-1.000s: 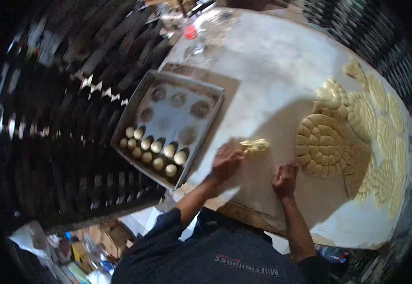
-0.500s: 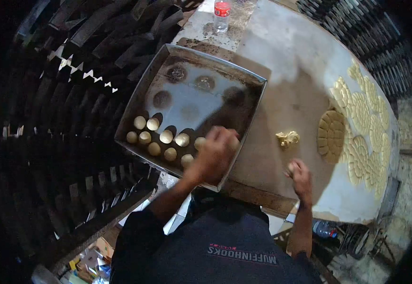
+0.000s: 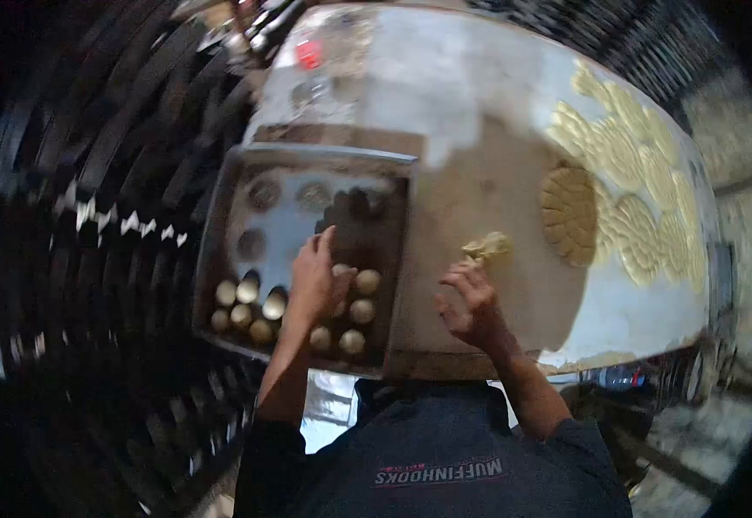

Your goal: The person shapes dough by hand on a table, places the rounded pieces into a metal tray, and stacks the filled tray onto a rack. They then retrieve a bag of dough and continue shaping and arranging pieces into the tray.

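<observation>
My left hand [image 3: 314, 281] is over the dark square tray [image 3: 328, 152], its fingers apart among pale dough balls. Several balls stand in the near half of the tray, one [image 3: 367, 281] just right of the hand; part of another shows beside my thumb. My right hand [image 3: 466, 302] is above the table, fingers spread and slightly curled, with nothing visible between them. Its fingertips are close to a soft yellow lump [image 3: 488, 247]; whether they touch is unclear. A round, scored dough piece [image 3: 568, 216] lies farther right.
Many scored yellow dough pieces [image 3: 626, 155] cover the right side of the table [image 3: 410, 69]. A blurred bottle with a red label [image 3: 309, 55] stands at the back left. Dark slatted racks line the left side. Another bottle [image 3: 615, 377] is below the table's near right edge.
The view has shifted. My left hand has moved away from the tray's right end, where more balls now show. My right hand has opened, the small piece it held is out of sight, and it is nearer the lump.
</observation>
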### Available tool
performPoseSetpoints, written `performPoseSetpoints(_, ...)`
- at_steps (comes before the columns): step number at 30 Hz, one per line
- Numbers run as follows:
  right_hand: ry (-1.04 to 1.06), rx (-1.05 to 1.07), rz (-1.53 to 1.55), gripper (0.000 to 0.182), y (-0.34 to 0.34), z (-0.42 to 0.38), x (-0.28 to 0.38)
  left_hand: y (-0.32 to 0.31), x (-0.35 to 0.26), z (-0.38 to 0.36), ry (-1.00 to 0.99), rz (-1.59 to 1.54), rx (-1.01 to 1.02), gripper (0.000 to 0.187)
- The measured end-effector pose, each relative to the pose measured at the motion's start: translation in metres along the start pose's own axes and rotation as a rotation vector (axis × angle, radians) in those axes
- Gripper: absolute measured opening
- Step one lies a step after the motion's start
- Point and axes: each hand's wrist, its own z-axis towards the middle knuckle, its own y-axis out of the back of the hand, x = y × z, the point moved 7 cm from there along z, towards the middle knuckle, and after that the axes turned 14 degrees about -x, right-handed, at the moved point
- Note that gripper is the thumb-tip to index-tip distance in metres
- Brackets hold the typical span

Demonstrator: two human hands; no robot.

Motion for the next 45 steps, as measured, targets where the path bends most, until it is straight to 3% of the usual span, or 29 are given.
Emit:
performPoseSetpoints(1, -0.142, -0.131, -0.056, 0.021, 0.032, -0.014, -0.031, -0.004, -0.021, 0.017, -0.025, 0.055, -0.078, 0.075)
performPoseSetpoints(2, -0.167, -0.178, -0.085, 0.021, 0.055, -0.03, -0.057, -0.019, -0.053, 0.035, -0.033, -0.036, -0.066, 0.076)
performPoseSetpoints(3, -0.328, -0.183, -0.193, 0.019, 0.072, -0.051, -0.095, -0.034, -0.09, 0.052, -0.087, -0.045, -0.047, 0.076)
performPoseSetpoints(4, -0.492, -0.184, -0.29, 0.017, 0.089, -0.075, -0.132, -0.059, -0.141, 0.066, -0.254, -0.259, 0.137, 0.075)
performPoseSetpoints(5, -0.512, -0.224, -0.3, 0.017, 0.105, -0.096, -0.159, -0.084, -0.19, 0.076, -0.409, -0.464, 0.328, 0.073)
performPoseSetpoints(6, -0.495, -0.24, -0.347, 0.017, 0.117, -0.117, -0.184, -0.124, -0.222, 0.089, -0.36, -0.562, 0.602, 0.067)
performPoseSetpoints(7, -0.476, -0.248, -0.391, 0.016, 0.133, -0.138, -0.202, -0.16, -0.241, 0.112, -0.386, -0.551, 0.616, 0.067)
performPoseSetpoints(9, -0.332, -0.214, -0.483, 0.016, 0.168, -0.176, -0.223, -0.266, -0.257, 0.151, -0.284, -0.47, 0.872, 0.059)
performPoseSetpoints(14, -0.416, -0.414, -0.405, 0.018, 0.236, -0.237, -0.251, -0.419, -0.257, 0.324, 0.361, -0.667, 0.375, 0.046)
performPoseSetpoints(16, -0.444, -0.401, -0.471, 0.017, 0.243, -0.236, -0.26, -0.437, -0.287, 0.356, 0.312, -0.229, 0.237, 0.054)
performPoseSetpoints(19, -0.539, -0.452, -0.457, 0.015, 0.254, -0.228, -0.262, -0.445, -0.361, 0.363, 0.292, 0.394, 0.197, 0.073)
performPoseSetpoints(20, -0.563, -0.471, -0.436, 0.015, 0.257, -0.227, -0.265, -0.471, -0.341, 0.381, 0.313, 0.176, 0.131, 0.086)
performPoseSetpoints(21, -0.561, -0.49, -0.451, 0.016, 0.258, -0.226, -0.264, -0.502, -0.312, 0.405, 0.294, 0.208, 0.139, 0.086)
performPoseSetpoints(22, -0.557, -0.507, -0.469, 0.019, 0.259, -0.226, -0.262, -0.513, -0.321, 0.417, 0.228, 0.065, 0.166, 0.077)
performPoseSetpoints(23, -0.575, -0.524, -0.454, 0.019, 0.259, -0.226, -0.264, -0.522, -0.31, 0.42, 0.477, -0.166, 0.183, 0.059)
performPoseSetpoints(24, -0.578, -0.503, -0.447, 0.018, 0.257, -0.225, -0.265, -0.512, -0.322, 0.409, 0.734, -0.38, 0.151, 0.048)
performPoseSetpoints(25, -0.576, -0.484, -0.446, 0.017, 0.255, -0.224, -0.266, -0.511, -0.308, 0.409, 0.719, -0.371, 0.154, 0.048)
performPoseSetpoints(26, -0.582, -0.5, -0.448, 0.017, 0.255, -0.226, -0.265, -0.529, -0.285, 0.429, 0.401, -0.391, 0.306, 0.051)
performPoseSetpoints(30, -0.587, -0.484, -0.469, 0.015, 0.255, -0.226, -0.262, -0.553, -0.251, 0.406, 0.796, -0.932, 0.643, 0.034)
performPoseSetpoints(32, -0.571, -0.498, -0.517, 0.015, 0.254, -0.224, -0.262, -0.466, -0.291, 0.344, 0.727, -0.691, 0.241, 0.035)
performPoseSetpoints(33, -0.565, -0.508, -0.517, 0.016, 0.252, -0.225, -0.262, -0.504, -0.209, 0.374, 0.728, -0.754, 0.147, 0.041)
performPoseSetpoints(34, -0.556, -0.512, -0.514, 0.016, 0.251, -0.225, -0.261, -0.426, -0.266, 0.315, 0.665, -0.673, 0.032, 0.038)
performPoseSetpoints(35, -0.537, -0.508, -0.523, 0.016, 0.249, -0.224, -0.258, -0.413, -0.255, 0.304, 0.668, -0.692, 0.023, 0.038)
performPoseSetpoints(37, -0.486, -0.578, -0.552, 0.016, 0.256, -0.221, -0.251, -0.39, -0.192, 0.294, 0.665, -0.505, -0.217, 0.039)
performPoseSetpoints(39, -0.478, -0.6, -0.505, 0.016, 0.254, -0.224, -0.251, -0.387, -0.118, 0.29, 0.229, -0.043, -0.116, 0.044)
performPoseSetpoints(41, -0.565, -0.631, -0.42, 0.024, 0.247, -0.237, -0.256, -0.308, -0.125, 0.214, 0.559, -0.566, -0.509, 0.051)
performPoseSetpoints(42, -0.551, -0.616, -0.426, 0.024, 0.242, -0.233, -0.242, -0.295, -0.119, 0.198, 0.326, -0.691, -0.492, 0.053)
performPoseSetpoints(44, -0.869, -0.675, 0.138, 0.023, 0.211, -0.237, -0.23, -0.265, -0.145, 0.136, 0.046, -1.084, -0.33, 0.051)
performPoseSetpoints(45, -0.79, -0.644, 0.32, 0.029, 0.183, -0.222, -0.209, -0.238, -0.169, 0.091, 0.118, -1.146, -0.172, 0.042)
